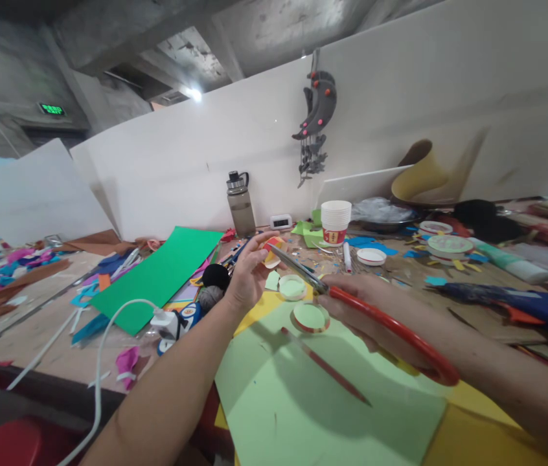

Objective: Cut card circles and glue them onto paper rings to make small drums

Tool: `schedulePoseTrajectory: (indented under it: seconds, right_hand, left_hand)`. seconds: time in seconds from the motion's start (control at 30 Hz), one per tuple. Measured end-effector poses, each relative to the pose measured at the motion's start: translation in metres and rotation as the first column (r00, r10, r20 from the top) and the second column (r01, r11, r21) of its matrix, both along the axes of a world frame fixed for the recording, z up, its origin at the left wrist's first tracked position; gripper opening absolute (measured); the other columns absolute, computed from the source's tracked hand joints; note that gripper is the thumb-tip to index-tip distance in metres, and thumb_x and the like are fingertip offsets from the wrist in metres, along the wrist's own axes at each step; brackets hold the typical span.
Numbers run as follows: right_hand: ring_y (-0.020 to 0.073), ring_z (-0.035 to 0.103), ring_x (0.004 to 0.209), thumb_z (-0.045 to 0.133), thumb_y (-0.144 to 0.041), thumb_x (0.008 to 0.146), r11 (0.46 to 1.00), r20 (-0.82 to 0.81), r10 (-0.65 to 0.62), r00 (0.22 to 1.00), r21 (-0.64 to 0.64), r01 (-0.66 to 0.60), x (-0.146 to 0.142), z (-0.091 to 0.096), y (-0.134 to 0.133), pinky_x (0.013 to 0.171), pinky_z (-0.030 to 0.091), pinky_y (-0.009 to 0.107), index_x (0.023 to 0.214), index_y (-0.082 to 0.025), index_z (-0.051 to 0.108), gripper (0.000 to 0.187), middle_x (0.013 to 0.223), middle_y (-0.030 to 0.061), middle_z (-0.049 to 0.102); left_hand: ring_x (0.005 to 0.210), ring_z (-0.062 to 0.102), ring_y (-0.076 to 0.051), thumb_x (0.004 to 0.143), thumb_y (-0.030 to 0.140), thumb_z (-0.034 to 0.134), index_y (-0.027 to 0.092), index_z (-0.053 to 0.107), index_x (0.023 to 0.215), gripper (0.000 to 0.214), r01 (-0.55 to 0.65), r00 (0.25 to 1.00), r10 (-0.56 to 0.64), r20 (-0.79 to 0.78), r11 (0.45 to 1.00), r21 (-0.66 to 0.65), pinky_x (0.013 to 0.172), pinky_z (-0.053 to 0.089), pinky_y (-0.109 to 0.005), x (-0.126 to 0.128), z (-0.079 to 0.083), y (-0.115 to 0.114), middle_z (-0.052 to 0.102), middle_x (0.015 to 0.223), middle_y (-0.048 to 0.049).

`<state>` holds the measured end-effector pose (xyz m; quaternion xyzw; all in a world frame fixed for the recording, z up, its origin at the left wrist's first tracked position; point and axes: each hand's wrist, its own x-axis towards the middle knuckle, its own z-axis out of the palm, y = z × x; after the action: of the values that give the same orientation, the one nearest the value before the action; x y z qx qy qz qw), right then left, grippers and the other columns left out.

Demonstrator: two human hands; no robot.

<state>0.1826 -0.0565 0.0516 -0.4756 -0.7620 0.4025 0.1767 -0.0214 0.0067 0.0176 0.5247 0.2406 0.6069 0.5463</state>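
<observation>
My left hand (247, 275) is raised over the table with its fingers pinched on a small red and yellow paper piece (274, 250). My right hand (376, 292) grips a pair of scissors (390, 323) with red handles. The metal blades point up and left, their tips at the paper piece; whether they touch it I cannot tell. Below lies a light green sheet (278, 408) with a reddish pencil (330, 369) across it. A round green-faced disc (311, 316) with a red rim rests at the sheet's far end, and a similar disc (292, 287) sits behind it.
Stacked paper cups (335, 223) and a water bottle (241, 206) stand near the white partition. A bright green sheet (162, 275) lies left, beside a white cable (99, 362) and plug. At right are a blue glue gun (502, 301) and paper scraps.
</observation>
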Motion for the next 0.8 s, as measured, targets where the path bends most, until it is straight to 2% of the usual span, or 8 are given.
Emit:
schedulePoseTrajectory:
  seconds: [0.13,0.3,0.4,0.53,0.8]
  right_hand:
    - [0.0091,0.044,0.036,0.044,-0.044,0.091,0.998,-0.018,-0.019,1.0,0.057,0.02,-0.0004,-0.0011,-0.0035,0.036,0.035,0.02,0.072,-0.023,0.044,0.028,0.048,-0.0073,0.045]
    - [0.0106,0.048,0.044,0.046,-0.036,0.091,0.966,0.026,0.017,1.0,0.256,-0.023,0.0006,-0.0002,-0.0059,0.043,0.036,0.023,0.071,-0.022,0.046,0.024,0.053,-0.0044,0.052]
    - [0.0115,0.049,0.05,0.047,-0.035,0.09,0.943,0.033,0.028,0.999,0.33,-0.038,0.0016,0.0001,-0.0048,0.048,0.037,0.024,0.071,-0.022,0.048,0.023,0.061,-0.0029,0.056]
    - [0.0123,0.049,0.048,0.045,-0.036,0.091,0.949,0.056,0.01,0.998,0.314,-0.027,0.0012,0.002,-0.0054,0.05,0.036,0.026,0.068,-0.023,0.046,0.027,0.055,-0.0036,0.053]
    - [0.0122,0.05,0.044,0.043,-0.034,0.091,0.964,0.067,0.005,0.998,0.266,-0.022,0.0,0.0065,-0.0071,0.048,0.037,0.025,0.065,-0.023,0.041,0.028,0.048,-0.0045,0.05]
  left_hand:
    - [0.089,0.064,-0.02,0.072,0.028,0.063,0.017,0.066,0.106,0.036,0.01,1.0,-0.01,0.004,1.0,-0.011,0.073,0.051,-0.03,0.0,0.0003,0.0,0.068,0.106,-0.0095]
    - [0.087,0.064,-0.02,0.073,0.028,0.062,0.017,0.065,0.108,0.036,0.006,1.0,-0.006,0.002,1.0,-0.01,0.072,0.051,-0.03,-0.0003,-0.0003,-0.0002,0.068,0.108,-0.0101]
    - [0.089,0.065,-0.021,0.073,0.028,0.062,0.017,0.065,0.108,0.037,0.009,1.0,-0.009,0.005,1.0,-0.013,0.072,0.052,-0.03,-0.0001,-0.0002,-0.0003,0.068,0.109,-0.0101]
    - [0.094,0.065,-0.023,0.072,0.028,0.063,0.017,0.065,0.107,0.036,0.013,1.0,-0.012,0.009,1.0,-0.017,0.072,0.052,-0.029,0.0003,-0.0001,-0.0003,0.068,0.109,-0.0103]
    - [0.088,0.064,-0.02,0.075,0.028,0.061,0.017,0.065,0.11,0.036,0.026,1.0,-0.026,-0.005,1.0,0.009,0.07,0.052,-0.029,-0.0015,-0.0034,0.0015,0.068,0.109,-0.0101]
